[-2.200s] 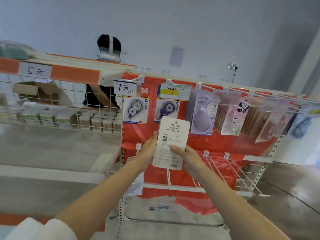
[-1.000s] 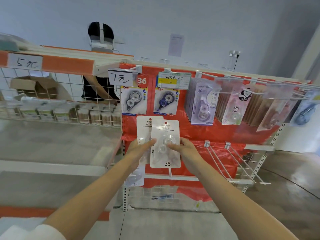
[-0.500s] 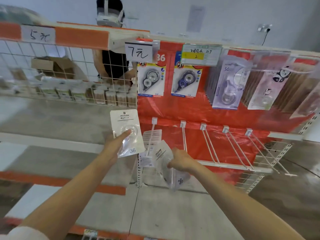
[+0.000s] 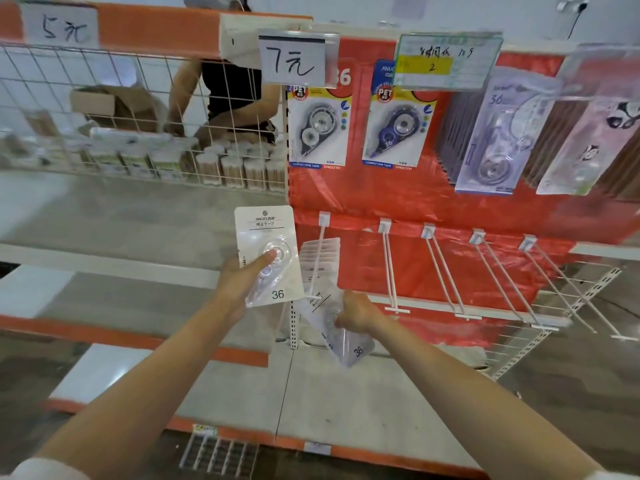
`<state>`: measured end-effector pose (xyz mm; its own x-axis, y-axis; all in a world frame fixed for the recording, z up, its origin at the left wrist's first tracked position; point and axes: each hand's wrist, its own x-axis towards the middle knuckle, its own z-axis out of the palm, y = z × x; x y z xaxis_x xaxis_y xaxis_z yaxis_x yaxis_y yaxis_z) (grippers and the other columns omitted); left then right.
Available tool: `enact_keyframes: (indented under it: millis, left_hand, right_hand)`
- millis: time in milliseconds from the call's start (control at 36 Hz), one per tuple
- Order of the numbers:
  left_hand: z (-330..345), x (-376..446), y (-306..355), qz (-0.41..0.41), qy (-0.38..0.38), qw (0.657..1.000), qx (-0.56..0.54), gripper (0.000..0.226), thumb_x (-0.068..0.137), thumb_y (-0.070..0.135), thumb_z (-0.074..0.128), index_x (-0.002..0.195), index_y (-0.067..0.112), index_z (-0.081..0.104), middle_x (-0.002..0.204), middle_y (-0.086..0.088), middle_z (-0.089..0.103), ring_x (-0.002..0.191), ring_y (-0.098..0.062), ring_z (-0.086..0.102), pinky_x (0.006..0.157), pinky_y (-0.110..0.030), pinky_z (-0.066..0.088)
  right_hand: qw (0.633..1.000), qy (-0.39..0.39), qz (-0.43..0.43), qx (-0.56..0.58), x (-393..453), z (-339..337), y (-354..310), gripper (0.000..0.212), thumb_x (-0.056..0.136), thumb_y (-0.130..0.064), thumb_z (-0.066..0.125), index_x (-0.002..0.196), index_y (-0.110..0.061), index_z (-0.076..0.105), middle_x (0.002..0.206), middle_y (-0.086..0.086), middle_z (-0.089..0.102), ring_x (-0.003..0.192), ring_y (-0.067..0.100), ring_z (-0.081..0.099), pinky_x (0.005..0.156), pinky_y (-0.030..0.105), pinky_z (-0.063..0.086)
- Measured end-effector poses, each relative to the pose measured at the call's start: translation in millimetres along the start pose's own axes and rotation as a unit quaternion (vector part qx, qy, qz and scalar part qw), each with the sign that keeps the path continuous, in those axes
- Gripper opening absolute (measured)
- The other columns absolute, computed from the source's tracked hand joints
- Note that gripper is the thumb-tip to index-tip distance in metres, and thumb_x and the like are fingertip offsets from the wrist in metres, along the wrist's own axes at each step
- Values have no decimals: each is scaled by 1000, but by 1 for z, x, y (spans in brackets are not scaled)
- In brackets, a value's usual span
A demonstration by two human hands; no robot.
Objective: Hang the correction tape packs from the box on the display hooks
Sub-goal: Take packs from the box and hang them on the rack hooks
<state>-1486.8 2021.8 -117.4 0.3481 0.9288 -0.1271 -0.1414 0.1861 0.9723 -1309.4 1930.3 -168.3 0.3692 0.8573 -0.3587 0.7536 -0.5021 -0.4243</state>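
Note:
My left hand [image 4: 244, 284] holds one white correction tape pack [image 4: 268, 251] upright, thumb across its clear blister, left of the lower row of hooks. My right hand [image 4: 355, 311] grips a second pack [image 4: 341, 332], tilted with its top edge at the tip of the leftmost lower hook [image 4: 317, 258]. Several packs [image 4: 320, 258] of the same kind hang further back on that hook. The box is not in view.
Other white hooks [image 4: 446, 271] stick out bare from the red back panel to the right. The upper row carries other correction tape packs [image 4: 318, 128] under price tags. Behind the wire shelf [image 4: 138, 116] at left another person handles goods.
The two packs I held together in front of the upper row are now apart, one in each hand. Both hands dropped to the lower hooks; the right one tilted its pack against the leftmost hook's tip.

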Motion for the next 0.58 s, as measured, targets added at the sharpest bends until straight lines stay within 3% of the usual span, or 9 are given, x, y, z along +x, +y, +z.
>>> enact_keyframes:
  millis: [111, 222, 333, 417, 444, 500, 583]
  left_hand:
    - [-4, 5, -3, -12, 5, 1000, 16, 34, 82, 17, 73, 115, 18, 65, 101, 1, 71, 90, -16, 67, 86, -38, 53]
    - [-5, 9, -4, -19, 5, 1000, 10, 35, 83, 17, 73, 117, 16, 65, 106, -1, 72, 91, -18, 68, 80, -34, 54]
    - [-5, 13, -5, -23, 8, 1000, 16, 32, 83, 18, 73, 114, 17, 66, 104, 0, 72, 90, -17, 68, 76, -32, 54]
    - [-4, 15, -6, -24, 7, 999, 22, 28, 83, 17, 72, 110, 18, 67, 103, 1, 72, 88, -16, 69, 75, -31, 54]
    - [-4, 16, -6, -24, 8, 999, 25, 28, 83, 18, 72, 110, 18, 67, 101, 2, 72, 88, -15, 69, 73, -30, 54]
    - [-4, 17, -6, -24, 11, 999, 33, 26, 83, 19, 73, 109, 19, 67, 98, 5, 73, 85, -12, 68, 69, -26, 52]
    - [-6, 17, -6, -24, 3, 999, 40, 20, 84, 20, 72, 102, 23, 68, 91, 9, 73, 81, -8, 68, 66, -24, 52]
  right_hand:
    - [1000, -8, 5, -2, 11, 1, 3, 43, 87, -13, 58, 127, 2, 48, 121, 18, 60, 109, 31, 58, 78, 30, 45]
    - [999, -32, 19, -1, 18, -3, 7, 52, 85, -16, 63, 131, -3, 45, 126, 15, 56, 113, 30, 55, 88, 34, 47]
    - [999, -18, 27, -7, 27, -4, 10, 41, 90, -12, 57, 127, 2, 48, 123, 17, 57, 108, 29, 56, 71, 25, 42]
    - [999, 5, 39, 5, 35, -3, 6, 34, 94, -7, 48, 125, 7, 49, 109, 17, 60, 97, 28, 57, 53, 17, 36]
    - [999, 14, 47, 10, 39, -3, 4, 36, 94, -6, 47, 128, 8, 46, 107, 16, 60, 99, 29, 58, 56, 18, 40]
    - [998, 29, 53, 4, 45, -7, -1, 44, 95, -3, 46, 136, 8, 36, 123, 20, 55, 112, 31, 56, 77, 27, 48]
    - [997, 41, 55, -24, 52, -16, -5, 49, 96, -1, 44, 141, 8, 28, 139, 24, 44, 123, 35, 50, 95, 34, 45]
